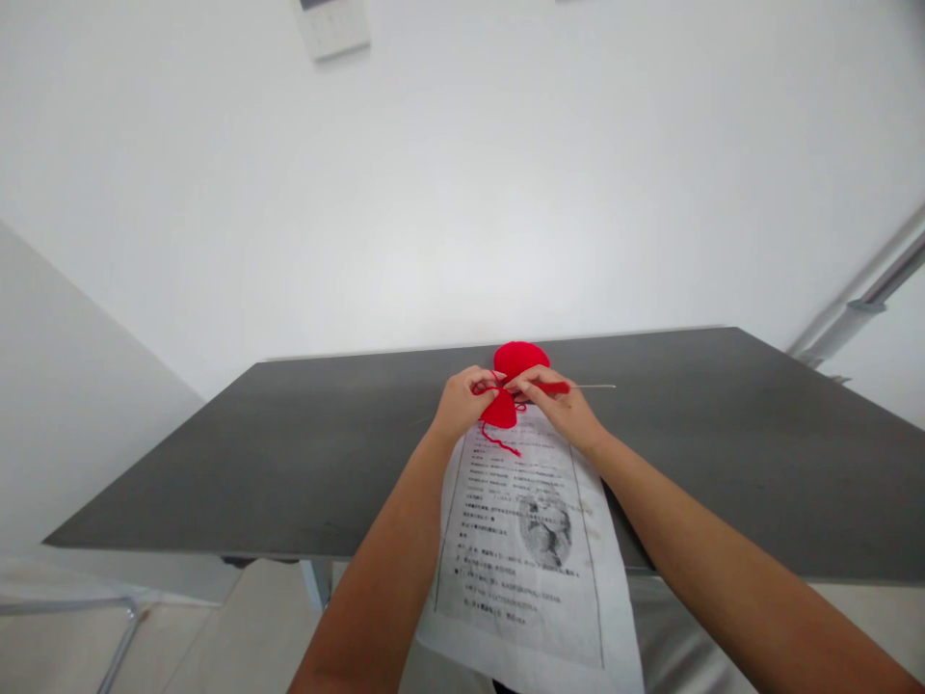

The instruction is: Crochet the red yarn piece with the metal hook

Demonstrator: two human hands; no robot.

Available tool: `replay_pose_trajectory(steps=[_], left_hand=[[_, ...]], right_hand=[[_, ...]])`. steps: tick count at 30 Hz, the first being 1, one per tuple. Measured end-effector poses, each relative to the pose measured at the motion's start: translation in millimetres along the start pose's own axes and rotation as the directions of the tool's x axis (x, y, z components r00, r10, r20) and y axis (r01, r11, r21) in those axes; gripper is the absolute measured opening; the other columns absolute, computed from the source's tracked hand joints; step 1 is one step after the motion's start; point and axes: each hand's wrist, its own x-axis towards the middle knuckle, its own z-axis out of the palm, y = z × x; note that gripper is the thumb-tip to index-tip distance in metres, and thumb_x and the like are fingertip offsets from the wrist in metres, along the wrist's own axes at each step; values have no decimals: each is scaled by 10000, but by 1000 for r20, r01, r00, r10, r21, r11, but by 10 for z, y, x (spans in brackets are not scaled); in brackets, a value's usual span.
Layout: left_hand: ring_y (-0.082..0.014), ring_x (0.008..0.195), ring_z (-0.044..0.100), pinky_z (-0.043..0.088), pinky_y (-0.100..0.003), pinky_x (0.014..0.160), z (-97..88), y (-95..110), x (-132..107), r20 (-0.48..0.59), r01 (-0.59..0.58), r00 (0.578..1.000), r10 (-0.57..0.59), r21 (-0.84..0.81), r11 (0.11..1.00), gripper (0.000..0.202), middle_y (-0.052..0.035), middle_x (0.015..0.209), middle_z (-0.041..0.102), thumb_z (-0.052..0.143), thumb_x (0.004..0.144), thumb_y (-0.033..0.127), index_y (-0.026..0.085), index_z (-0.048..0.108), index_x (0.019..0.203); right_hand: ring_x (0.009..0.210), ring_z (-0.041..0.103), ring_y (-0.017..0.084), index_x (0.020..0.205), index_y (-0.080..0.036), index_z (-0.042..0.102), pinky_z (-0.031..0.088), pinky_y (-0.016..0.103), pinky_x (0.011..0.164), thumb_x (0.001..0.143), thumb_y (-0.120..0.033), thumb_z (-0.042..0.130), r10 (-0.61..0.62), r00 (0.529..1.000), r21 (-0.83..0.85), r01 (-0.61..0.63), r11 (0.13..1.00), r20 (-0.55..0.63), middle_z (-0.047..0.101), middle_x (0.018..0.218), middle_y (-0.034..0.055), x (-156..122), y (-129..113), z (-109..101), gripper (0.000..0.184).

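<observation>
My left hand (462, 403) is closed in a pinch on a small red crocheted piece (501, 412), with red yarn running over its fingers. My right hand (556, 403) is closed on a crochet hook (570, 387) with a red handle and a thin metal shaft that sticks out to the right. The two hands meet over the far end of a printed sheet (531, 540). Just behind them a red ball of yarn (520, 357) lies on the dark table (289, 453). A loose red yarn tail (502, 443) hangs down onto the sheet.
The printed sheet carries text and a grey picture, and it overhangs the table's near edge. A white wall rises behind the table. A metal chair frame (108, 617) stands on the floor at the lower left. A slanted metal rail (859, 308) runs at the right.
</observation>
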Motion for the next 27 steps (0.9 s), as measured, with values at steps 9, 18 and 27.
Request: replay_pose_trajectory(steps=[9,18,27], left_hand=[[-153,805,610,462,-272,773,5,15,3,14,-18,1000,18,51,999,127,-44,808,653,574,695,87,169,665,723],[-147,769,598,462,-267,749,12,14,11,-25,16,1000,-16,-27,1000,127,-38,783,646,595,677,118,172,688,744],[-159,806,609,460,-275,765,17,73,-6,-12,4,1000,-4,-20,1000,88,-47,816,664,595,688,120,172,666,695]], right_hand=[[778,590,179,802,-207,653,476,329,752,860,-397,563,-40,999,-92,43,995,30,635,830,33,9,2,14,218],[790,619,173,809,-209,656,514,328,760,827,-452,593,42,999,47,-41,998,-6,657,827,38,24,-25,15,252],[744,613,159,801,-204,645,517,323,741,805,-474,610,77,997,87,-76,993,-6,654,803,33,37,-9,2,272]])
